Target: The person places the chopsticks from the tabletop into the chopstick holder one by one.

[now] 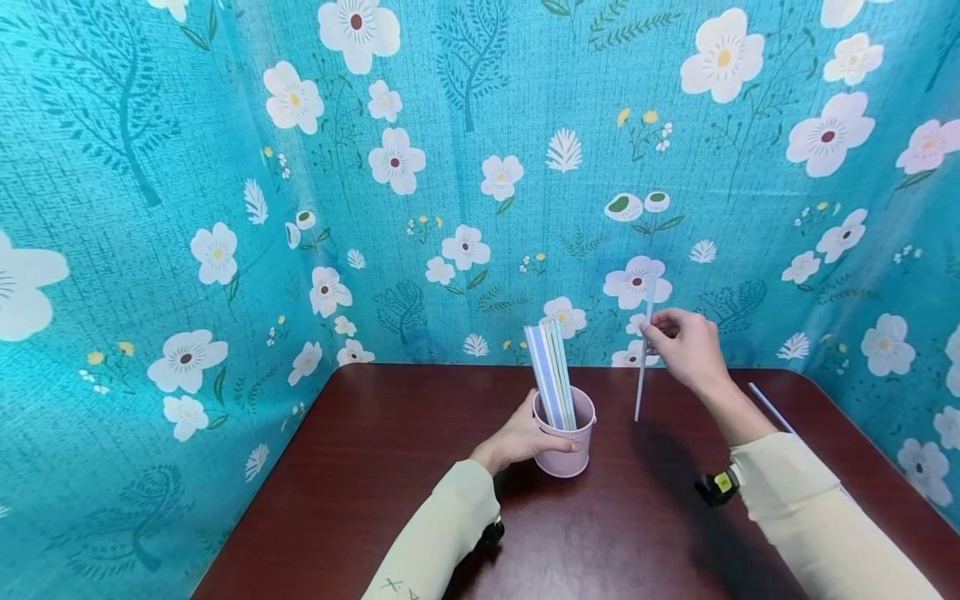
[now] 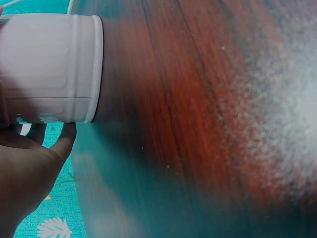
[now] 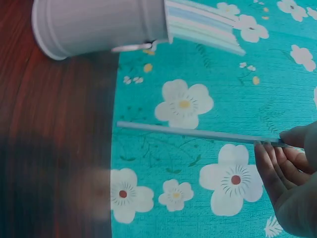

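A small pale pink bucket (image 1: 562, 460) stands upright on the table, with several pastel straws (image 1: 551, 375) leaning to the left inside it. My left hand (image 1: 517, 433) holds the bucket from its left side, thumb across the front; the left wrist view shows fingertips against the bucket wall (image 2: 44, 64). To the right of the bucket, my right hand (image 1: 686, 346) pinches a single pale blue straw (image 1: 641, 392) between thumb and fingers. That straw is nearly upright, its lower end apart from the bucket. In the right wrist view the pinched straw (image 3: 198, 132) shows its full lower length.
Another pale straw (image 1: 771, 407) lies on the dark red wooden table (image 1: 390, 467) at the right, partly hidden by my right sleeve. A teal flowered cloth (image 1: 465, 208) hangs behind the table and along both sides.
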### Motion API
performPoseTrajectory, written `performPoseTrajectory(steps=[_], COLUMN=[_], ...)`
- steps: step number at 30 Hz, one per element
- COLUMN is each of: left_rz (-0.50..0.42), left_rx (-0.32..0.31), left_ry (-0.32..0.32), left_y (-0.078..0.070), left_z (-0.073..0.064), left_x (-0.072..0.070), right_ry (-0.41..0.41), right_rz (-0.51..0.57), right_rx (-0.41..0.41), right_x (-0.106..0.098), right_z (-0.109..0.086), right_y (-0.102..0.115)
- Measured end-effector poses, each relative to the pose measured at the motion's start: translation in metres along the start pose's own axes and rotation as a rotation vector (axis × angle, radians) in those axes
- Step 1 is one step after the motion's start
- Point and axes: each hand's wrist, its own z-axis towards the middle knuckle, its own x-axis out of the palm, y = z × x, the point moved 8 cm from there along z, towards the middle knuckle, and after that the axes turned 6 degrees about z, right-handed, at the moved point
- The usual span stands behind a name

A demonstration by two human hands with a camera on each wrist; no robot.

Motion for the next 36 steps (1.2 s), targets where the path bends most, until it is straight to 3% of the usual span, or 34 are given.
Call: performPoseTrajectory(steps=[12, 18, 20, 36], left_rz=[0.007, 0.006, 0.001, 0.011], left_rx=[0.003, 0.004, 0.007, -0.011], left_ry=[-0.012, -0.015, -0.016, -0.013], left_y=[-0.003, -0.002, -0.001, 0.000], left_z=[-0.001, -0.001, -0.001, -0.002], left_x=[-0.002, -0.001, -0.001, 0.000], right_ry=[-0.013, -0.005, -0.007, 0.042], right_rz=[0.325, 0.448, 0.477, 0.315], right_rx=[0.053, 0.027, 0.011, -0.059], right_x=[0.000, 0.007, 0.014, 0.045], right_z=[0.001, 0.001, 0.002, -0.009], right_y=[0.017, 0.034, 0.028, 0.028])
